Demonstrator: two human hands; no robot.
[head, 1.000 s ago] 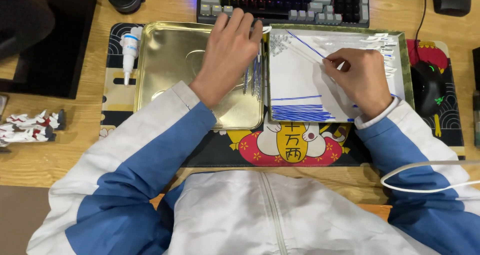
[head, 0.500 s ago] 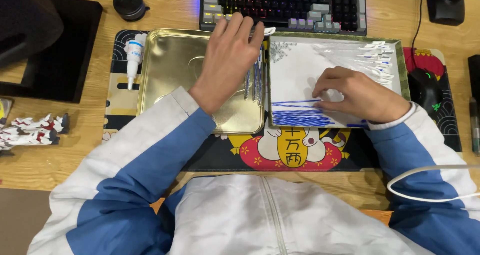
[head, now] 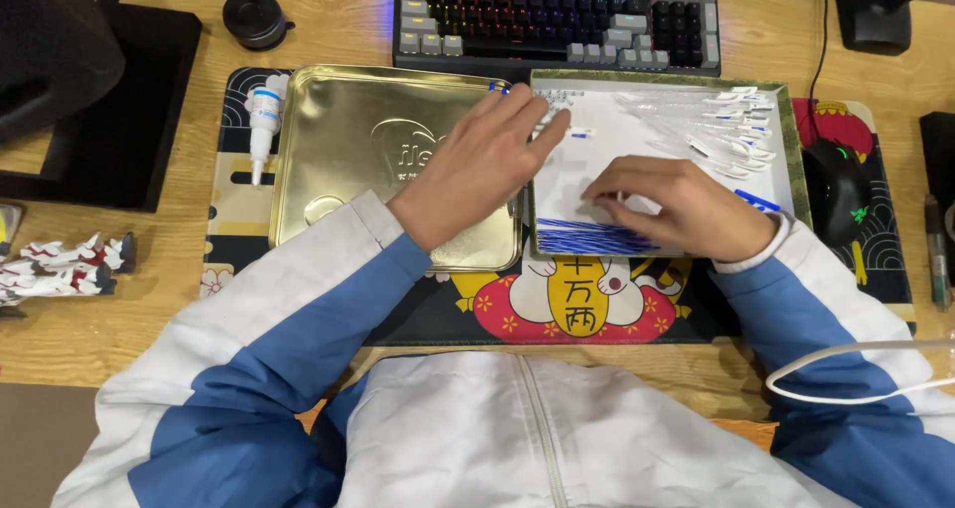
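Note:
A gold tin lid [head: 338,140] lies next to a shallow tin box [head: 791,140] lined in white. The box holds several thin clear plastic pieces [head: 721,130] at its far right and a tight row of blue-tipped ones [head: 592,237] along its near edge. My left hand [head: 477,165] lies flat across the lid's right rim, its spread fingertips reaching into the box's far left corner. My right hand [head: 686,204] rests inside the box with its fingers curled down just above the blue row. Whether it pinches a piece is hidden.
A lit keyboard [head: 557,15] sits beyond the tins, and a black mouse [head: 836,185] lies at the right. A small white glue bottle [head: 264,120] lies left of the lid. White wrapped pieces [head: 60,269], a dark stand [head: 99,120] and a white cable [head: 856,369] lie around the patterned mat [head: 438,309].
My right hand has moved left and down across the box to the blue row. My left hand slid right, its fingertips now inside the box. The camera has come closer.

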